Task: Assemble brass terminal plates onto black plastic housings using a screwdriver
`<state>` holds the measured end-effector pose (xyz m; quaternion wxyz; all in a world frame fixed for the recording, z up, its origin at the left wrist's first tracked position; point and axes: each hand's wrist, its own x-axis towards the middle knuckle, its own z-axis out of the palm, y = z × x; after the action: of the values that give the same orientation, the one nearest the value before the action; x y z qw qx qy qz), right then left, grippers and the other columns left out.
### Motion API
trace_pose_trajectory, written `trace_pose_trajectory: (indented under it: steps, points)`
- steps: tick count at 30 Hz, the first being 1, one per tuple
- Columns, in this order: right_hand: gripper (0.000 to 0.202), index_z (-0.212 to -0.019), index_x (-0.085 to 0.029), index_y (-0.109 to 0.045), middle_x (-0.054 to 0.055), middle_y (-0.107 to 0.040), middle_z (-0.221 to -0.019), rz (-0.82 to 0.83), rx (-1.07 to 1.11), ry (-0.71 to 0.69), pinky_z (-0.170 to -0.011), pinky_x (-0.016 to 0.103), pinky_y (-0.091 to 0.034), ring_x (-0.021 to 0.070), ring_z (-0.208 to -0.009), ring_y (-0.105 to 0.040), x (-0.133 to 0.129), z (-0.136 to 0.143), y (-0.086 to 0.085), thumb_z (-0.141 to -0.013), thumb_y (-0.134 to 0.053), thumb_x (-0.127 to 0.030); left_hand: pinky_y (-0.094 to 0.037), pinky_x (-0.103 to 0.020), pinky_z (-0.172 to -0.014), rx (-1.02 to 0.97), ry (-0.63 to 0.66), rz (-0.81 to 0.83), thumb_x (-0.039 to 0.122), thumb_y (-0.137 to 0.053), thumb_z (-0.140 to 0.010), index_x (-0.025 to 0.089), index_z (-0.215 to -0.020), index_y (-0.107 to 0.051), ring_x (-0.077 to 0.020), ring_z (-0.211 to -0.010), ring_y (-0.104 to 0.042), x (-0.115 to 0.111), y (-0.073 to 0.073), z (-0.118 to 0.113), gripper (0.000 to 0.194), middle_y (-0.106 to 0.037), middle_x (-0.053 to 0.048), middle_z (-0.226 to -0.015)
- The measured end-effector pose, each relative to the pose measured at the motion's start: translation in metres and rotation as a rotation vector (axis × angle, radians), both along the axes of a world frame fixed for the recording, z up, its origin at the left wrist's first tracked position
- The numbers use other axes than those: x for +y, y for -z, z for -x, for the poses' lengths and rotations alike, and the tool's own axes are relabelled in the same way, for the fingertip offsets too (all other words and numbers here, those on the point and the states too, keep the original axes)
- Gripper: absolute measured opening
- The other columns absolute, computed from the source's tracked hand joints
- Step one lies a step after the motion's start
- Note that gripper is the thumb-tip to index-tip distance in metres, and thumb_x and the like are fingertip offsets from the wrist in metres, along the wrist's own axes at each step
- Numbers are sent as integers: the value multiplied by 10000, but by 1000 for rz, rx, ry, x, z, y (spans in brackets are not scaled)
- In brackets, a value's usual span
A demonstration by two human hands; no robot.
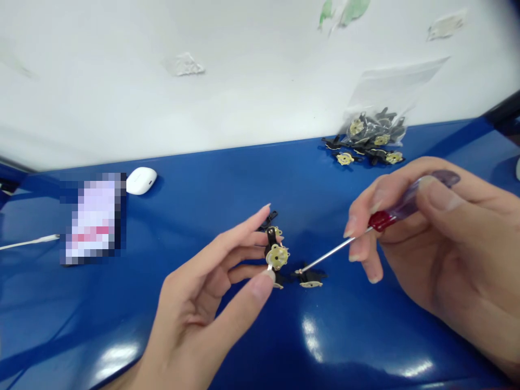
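Note:
My left hand (219,292) holds a small black part with a round, pale yellow disc (278,257) between thumb and fingers. My right hand (442,238) grips a screwdriver (384,219) with a red and purplish clear handle. Its thin metal shaft points down to the left, and a small brass-coloured piece shows at the tip, just right of the held part. Beneath the tip, another black part with a pale disc (311,283) lies on the blue table. More such parts are partly hidden behind my left fingers.
At the back right, a clear plastic bag (376,130) of similar parts stands behind several loose ones (345,158). A white case (141,180) lies beside a blurred-out phone (93,216) on the blue table (211,184). A white cable (32,242) reaches the phone. Behind is a white wall (244,70).

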<state>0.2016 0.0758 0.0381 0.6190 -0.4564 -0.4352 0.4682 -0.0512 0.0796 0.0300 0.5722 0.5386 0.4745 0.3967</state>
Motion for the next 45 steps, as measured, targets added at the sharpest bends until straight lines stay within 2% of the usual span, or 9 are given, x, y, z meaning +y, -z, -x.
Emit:
trace_pose_trajectory:
  steps: [5,10,13,16,19,26,31,36,45]
  points:
    - [265,-975,-258,-870,60,-794,-848,-58,10,23,-421,247,-580,182,-620,-742,-1,-5,2,-1154,-677,-295,-728,-150,-883,-94,-32,146,313,-992,-1023,459,-1386,-937,-181,-1015,-896,6,3,-2,395,-934,-6,-1169]
    - [223,-1019,-321,-854,56,-789,-911,-76,-97,94,-420,342,-576,206,-603,-709,-15,1,1,-1117,-799,-514,-757,-245,-946,-157,36,279,330,-1003,-1021,346,-1365,-954,-242,-1068,-915,10,9,2,348,-950,-71,-1258]
    - [239,-1039,-348,-846,60,-780,-959,-92,-126,119,-433,401,-586,210,-576,-682,-22,1,4,-1130,-771,-556,-750,-233,-960,-209,66,325,284,-1019,-1007,308,-1258,-972,-232,-1066,-924,11,11,4,257,-956,-62,-1226]
    - [288,-1067,-350,-848,72,-773,-948,-160,-171,104,-393,419,-579,237,-595,-698,-20,-8,12,-1169,-695,-572,-749,-202,-912,-233,74,344,240,-1043,-977,296,-1179,-972,-198,-1014,-921,13,13,4,221,-951,-35,-1204]
    - [278,-1192,-366,-872,97,-799,-971,-316,-269,-35,-338,425,-576,277,-642,-750,-13,-22,20,-1168,-685,-569,-753,-203,-907,-235,83,378,223,-1071,-943,293,-1132,-968,-180,-975,-919,15,12,4,226,-950,-20,-1214]
    - [295,-1154,-381,-883,84,-796,-882,-224,-307,-52,-398,456,-628,304,-641,-780,-15,-21,13,-1138,-717,-624,-750,-178,-884,-264,83,431,152,-1081,-915,262,-1084,-967,-153,-910,-921,17,6,4,231,-965,-20,-1133]
    - [187,-1063,-411,-884,60,-784,-836,-228,-360,76,-334,419,-570,281,-574,-747,-17,-14,10,-1108,-801,-573,-740,-163,-850,-290,96,440,97,-1077,-894,251,-1052,-968,-151,-879,-919,17,5,2,247,-966,-18,-1034]
    - [189,-1183,-396,-881,70,-838,-936,-241,-309,-76,-430,448,-645,284,-611,-773,-19,-19,10,-1119,-787,-546,-730,-162,-888,-282,120,439,78,-1047,-922,277,-1084,-965,-150,-928,-922,15,8,4,270,-967,-2,-1062]
    - [133,-1110,-414,-896,83,-812,-870,-212,-300,-20,-354,410,-598,304,-604,-758,-17,-13,6,-1054,-858,-529,-696,-139,-874,-335,148,475,84,-1026,-946,274,-1058,-948,-128,-901,-902,14,7,4,234,-957,5,-999]
